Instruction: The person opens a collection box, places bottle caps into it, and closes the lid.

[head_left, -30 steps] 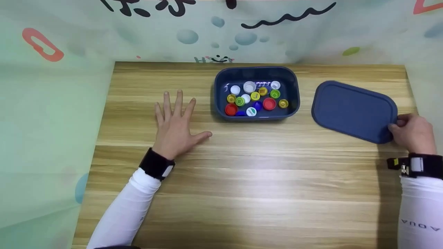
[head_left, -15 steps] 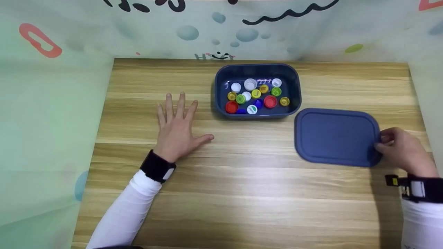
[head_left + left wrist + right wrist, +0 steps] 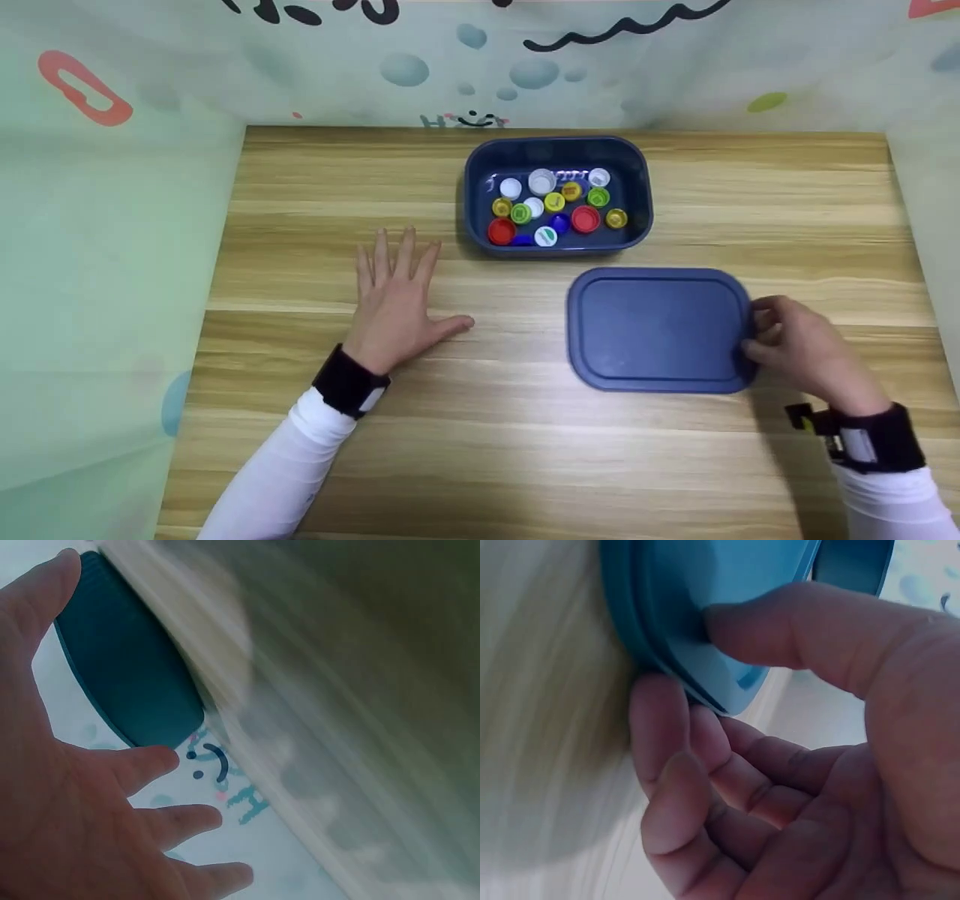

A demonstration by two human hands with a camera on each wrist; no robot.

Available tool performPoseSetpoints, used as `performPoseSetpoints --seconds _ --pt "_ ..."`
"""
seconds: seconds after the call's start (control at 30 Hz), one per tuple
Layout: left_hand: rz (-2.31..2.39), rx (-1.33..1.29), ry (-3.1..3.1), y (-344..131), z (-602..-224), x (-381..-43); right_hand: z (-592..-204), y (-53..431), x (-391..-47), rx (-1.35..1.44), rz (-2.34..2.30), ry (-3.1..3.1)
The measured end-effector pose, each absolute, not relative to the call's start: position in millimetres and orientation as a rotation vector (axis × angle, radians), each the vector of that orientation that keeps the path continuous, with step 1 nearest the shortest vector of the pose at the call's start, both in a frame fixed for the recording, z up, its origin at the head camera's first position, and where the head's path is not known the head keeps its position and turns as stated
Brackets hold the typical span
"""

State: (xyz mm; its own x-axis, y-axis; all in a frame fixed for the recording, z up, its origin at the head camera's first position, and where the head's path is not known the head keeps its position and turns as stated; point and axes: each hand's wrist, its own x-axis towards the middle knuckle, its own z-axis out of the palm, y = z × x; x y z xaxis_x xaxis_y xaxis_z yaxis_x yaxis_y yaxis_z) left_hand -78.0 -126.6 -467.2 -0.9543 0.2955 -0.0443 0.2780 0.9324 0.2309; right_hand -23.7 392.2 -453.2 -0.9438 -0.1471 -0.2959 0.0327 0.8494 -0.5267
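My right hand [image 3: 806, 349] pinches the right short edge of a dark blue rounded lid [image 3: 660, 330], thumb on top and curled fingers beneath. In the right wrist view the thumb presses on the lid [image 3: 720, 577] near its rim. My left hand [image 3: 397, 307] is spread with straight fingers, palm down over the wooden table, left of the lid. Behind the lid stands a dark blue rectangular box [image 3: 559, 249], uncovered, holding several bottle caps in red, white, yellow, green and blue, among them a red cap [image 3: 585, 219]. The left wrist view shows the box [image 3: 127, 652] beyond the spread fingers.
A wood-grain table [image 3: 487, 450] carries everything. A pale printed cloth [image 3: 315, 75] rises along its back edge and both sides, close behind the box.
The right hand has brought the lid leftward and nearer to me, turning it level, from the right of the box to in front of it. The left hand has shifted slightly toward me.
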Motion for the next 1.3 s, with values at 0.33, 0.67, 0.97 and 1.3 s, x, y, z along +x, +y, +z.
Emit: performPoseSetpoints --seconds 0.33,0.67,0.97,1.3 --pt "0.523 0.510 2.910 -105 -467 -51 -454 335 -23 -0.197 -0.856 2.676" --pt "1.154 0.226 2.436 -88 -453 -36 -457 299 -27 -0.261 -0.917 2.646" --pt "1.502 0.103 2.187 -90 -451 -34 -458 291 -30 -0.283 -0.949 2.654" --pt "1.752 -0.053 1.925 -92 -453 -37 -463 293 -29 -0.276 -0.988 2.649"
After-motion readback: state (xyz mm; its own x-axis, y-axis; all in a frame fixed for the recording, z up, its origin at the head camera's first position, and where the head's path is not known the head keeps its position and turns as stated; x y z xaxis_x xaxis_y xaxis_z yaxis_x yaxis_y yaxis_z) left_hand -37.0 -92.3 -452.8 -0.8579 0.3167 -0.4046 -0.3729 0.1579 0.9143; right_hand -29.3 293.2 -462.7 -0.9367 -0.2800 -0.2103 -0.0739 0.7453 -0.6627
